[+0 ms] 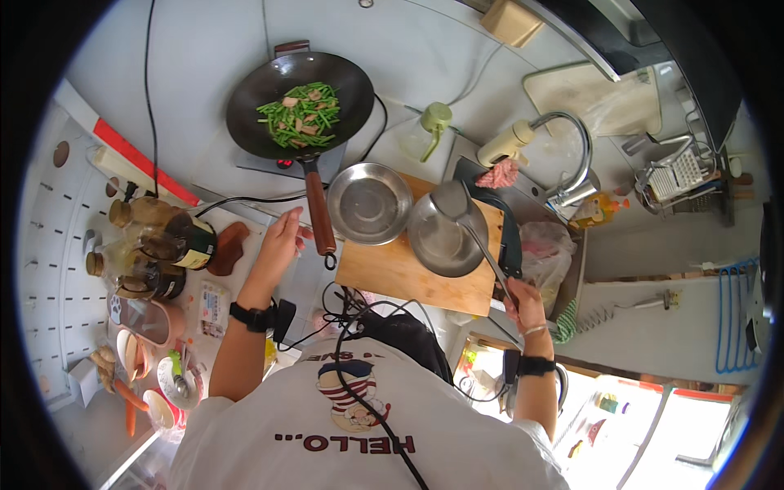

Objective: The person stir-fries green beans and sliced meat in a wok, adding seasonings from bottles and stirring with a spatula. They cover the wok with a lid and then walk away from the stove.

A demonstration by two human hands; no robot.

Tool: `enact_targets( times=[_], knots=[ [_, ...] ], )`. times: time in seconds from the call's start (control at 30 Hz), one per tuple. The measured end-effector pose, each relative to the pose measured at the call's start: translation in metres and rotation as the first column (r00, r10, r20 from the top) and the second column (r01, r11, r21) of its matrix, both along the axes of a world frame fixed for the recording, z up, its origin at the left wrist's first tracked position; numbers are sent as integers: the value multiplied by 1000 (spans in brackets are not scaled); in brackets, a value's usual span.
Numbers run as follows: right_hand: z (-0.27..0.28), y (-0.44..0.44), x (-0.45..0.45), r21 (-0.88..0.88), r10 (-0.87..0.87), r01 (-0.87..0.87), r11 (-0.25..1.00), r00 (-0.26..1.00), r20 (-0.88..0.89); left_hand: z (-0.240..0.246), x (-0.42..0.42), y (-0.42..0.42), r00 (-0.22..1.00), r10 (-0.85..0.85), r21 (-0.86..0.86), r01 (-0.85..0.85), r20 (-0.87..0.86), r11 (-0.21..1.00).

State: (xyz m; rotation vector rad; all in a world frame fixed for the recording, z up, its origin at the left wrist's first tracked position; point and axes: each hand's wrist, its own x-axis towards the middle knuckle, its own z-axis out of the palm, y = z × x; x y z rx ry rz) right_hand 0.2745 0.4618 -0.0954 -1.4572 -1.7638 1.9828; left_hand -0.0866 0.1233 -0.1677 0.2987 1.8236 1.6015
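Note:
My right hand (525, 306) grips the long handle of a metal wok spatula (452, 202). The spatula's blade is over a steel bowl (438, 245) on a wooden cutting board (392, 278). My left hand (285, 242) is empty, its fingers apart, just left of the wooden handle of a dark wok (245, 122). Cut green stalks with pieces of meat (303, 116) lie in the wok, which sits on an induction cooktop (331, 162) with a lit red display. A shallow steel dish (370, 205) stands between the wok handle and the bowl, partly on the board.
Right of the board is a sink (569, 269) with a pull-out faucet (520, 141) and a plastic bag (542, 254). A green-capped oil bottle (429, 131) stands behind. Large dark bottles (190, 239) and bowls (179, 383) line the left side. Black cables (349, 306) hang before me.

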Motion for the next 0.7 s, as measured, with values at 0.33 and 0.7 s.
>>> enact_targets(
  times=[0.33,0.7],
  knots=[
    [-47,2,22,-92,36,-35,995,999,14,-32,-75,37,863,-286,-738,-135,-415,661],
    [-38,9,50,39,-22,19,999,995,95,-51,-125,43,880,-364,-870,-104,-306,482]
  ],
)
